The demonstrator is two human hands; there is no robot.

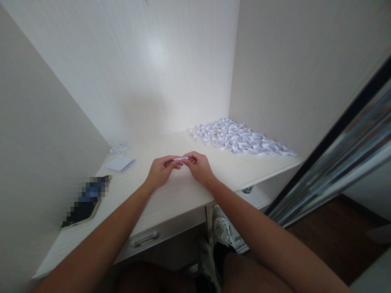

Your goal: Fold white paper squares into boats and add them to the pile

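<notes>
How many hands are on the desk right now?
2: the left hand and the right hand meet mid-desk, pinching a small white paper strip between them.

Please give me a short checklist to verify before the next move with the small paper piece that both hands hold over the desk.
1. Folded paper strip pinched at both ends by left hand and right hand: ok.
2. Strip held level, above the desk: ok.
3. Crease sharp and even: cannot tell, too small.
4. Stack of blank sheets close beside the left hand: ok.
5. Pile of folded pieces lies apart from the hands, at the far right: ok.
6. Phone lies flat, away from the desk edge: ok.
</notes>
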